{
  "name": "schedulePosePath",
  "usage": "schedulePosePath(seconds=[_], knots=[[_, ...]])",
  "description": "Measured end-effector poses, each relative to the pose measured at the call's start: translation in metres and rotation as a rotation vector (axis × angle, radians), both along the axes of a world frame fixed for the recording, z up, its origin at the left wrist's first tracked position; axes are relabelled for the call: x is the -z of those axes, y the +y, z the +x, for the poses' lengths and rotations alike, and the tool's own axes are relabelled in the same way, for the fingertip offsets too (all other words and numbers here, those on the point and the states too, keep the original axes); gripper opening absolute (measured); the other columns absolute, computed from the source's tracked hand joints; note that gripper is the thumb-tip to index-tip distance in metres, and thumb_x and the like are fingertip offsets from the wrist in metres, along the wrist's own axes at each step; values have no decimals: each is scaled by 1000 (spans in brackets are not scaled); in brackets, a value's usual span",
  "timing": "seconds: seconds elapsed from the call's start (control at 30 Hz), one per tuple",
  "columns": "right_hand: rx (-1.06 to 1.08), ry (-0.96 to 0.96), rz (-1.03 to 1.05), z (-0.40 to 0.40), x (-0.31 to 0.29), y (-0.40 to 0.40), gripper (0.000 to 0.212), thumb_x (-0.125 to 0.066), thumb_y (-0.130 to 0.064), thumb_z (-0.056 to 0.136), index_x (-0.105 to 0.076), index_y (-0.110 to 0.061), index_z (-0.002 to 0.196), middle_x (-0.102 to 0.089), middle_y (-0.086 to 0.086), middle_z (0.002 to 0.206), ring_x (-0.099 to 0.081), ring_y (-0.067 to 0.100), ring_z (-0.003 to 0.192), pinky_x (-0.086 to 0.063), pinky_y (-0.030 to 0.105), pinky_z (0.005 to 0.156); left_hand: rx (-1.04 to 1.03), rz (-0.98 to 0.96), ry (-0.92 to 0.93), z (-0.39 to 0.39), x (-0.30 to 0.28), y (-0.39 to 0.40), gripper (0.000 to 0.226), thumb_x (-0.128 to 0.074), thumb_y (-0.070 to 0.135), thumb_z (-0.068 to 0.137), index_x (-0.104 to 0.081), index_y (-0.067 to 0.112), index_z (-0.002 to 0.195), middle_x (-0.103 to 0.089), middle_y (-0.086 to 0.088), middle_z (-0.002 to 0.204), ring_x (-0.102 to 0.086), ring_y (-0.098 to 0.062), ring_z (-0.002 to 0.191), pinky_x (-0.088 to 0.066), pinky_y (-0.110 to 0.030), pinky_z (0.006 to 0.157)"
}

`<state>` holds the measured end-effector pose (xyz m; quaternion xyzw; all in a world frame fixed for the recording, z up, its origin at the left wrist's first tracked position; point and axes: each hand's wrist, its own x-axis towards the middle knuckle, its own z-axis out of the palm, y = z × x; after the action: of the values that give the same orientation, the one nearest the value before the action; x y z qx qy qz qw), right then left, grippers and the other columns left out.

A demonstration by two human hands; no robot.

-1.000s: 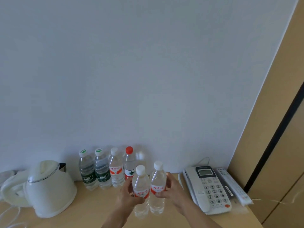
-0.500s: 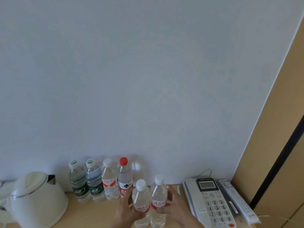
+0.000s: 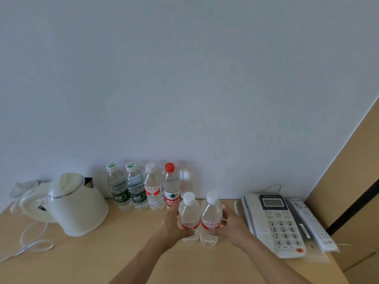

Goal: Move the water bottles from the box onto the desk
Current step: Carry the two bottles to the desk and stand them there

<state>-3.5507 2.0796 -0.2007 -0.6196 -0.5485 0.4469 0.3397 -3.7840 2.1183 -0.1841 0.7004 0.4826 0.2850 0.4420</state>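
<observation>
Inspector: The desk (image 3: 127, 261) carries a kettle (image 3: 77, 206) well left of the grip, a phone (image 3: 274, 224) just right.

Clerk: And the grip?

Inspector: Left hand (image 3: 174, 227) is wrapped round one water bottle (image 3: 189, 219), right hand (image 3: 228, 224) round another (image 3: 211, 217); both upright, touching.

Clerk: Risks?

Inspector: Bumping the four-bottle row (image 3: 143, 188) just beyond could topple it. Open room lies nearer than the grip.

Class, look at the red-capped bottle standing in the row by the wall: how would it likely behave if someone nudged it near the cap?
The red-capped bottle is tall and narrow, so a push up high would probably tip it. It looks full, so likely heavy for its size and steadier than an empty one. If it fell toward the white-capped bottle close beside it, that would likely topple too.
</observation>
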Motion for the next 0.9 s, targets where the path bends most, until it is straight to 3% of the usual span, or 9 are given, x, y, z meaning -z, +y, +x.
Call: schedulePosePath(seconds=[0.17,0.33,0.5,0.67,0.77,0.9], knots=[[-19,-50,47,-2,1,-9,74,-89,-31,57,-50,-56,115,-65,-25,115,-61,-4,111,-50,21,98,26,132,133,-7,-27,0,84,-87,45,63,-40,49,133,-54,28,125,-50,11,114,-41,-14,95],[-39,-79,63,-7,-14,-13,76,-88,-37,60,-43,-69,113,-62,-32,113,-59,-9,108,-47,12,85,-22,353,238,-7,-66,0,53,-82,44,75,-55,38,120,-57,23,109,-54,8,101,-42,-7,81],[39,-104,135,-2,-37,-18,76,-87,-47,55,-46,-60,117,-56,-40,114,-53,-15,110,-43,11,88,19,400,357,-3,-96,2,38,-83,33,77,-68,24,110,-65,13,91,-61,-3,82,-51,-21,75],[58,-215,261,-5,-63,-17,58,-87,-26,71,-59,-34,121,-64,-21,117,-57,-5,110,-52,24,90,58,423,445,2,-107,4,52,-86,33,75,-65,24,122,-58,17,88,-57,0,75,-40,-7,67],[79,-267,301,-9,-68,-17,49,-82,-14,77,-63,-25,120,-65,-17,115,-59,-2,110,-57,33,86,96,424,513,7,-114,12,48,-86,27,76,-69,20,120,-62,9,87,-59,-7,74,-46,-16,71],[92,-328,328,-10,-71,-19,44,-82,-15,77,-65,-24,117,-68,-17,111,-60,0,111,-59,30,83,140,462,639,16,-119,21,35,-82,25,81,-70,15,112,-71,0,96,-56,-11,75,-43,-19,70]])
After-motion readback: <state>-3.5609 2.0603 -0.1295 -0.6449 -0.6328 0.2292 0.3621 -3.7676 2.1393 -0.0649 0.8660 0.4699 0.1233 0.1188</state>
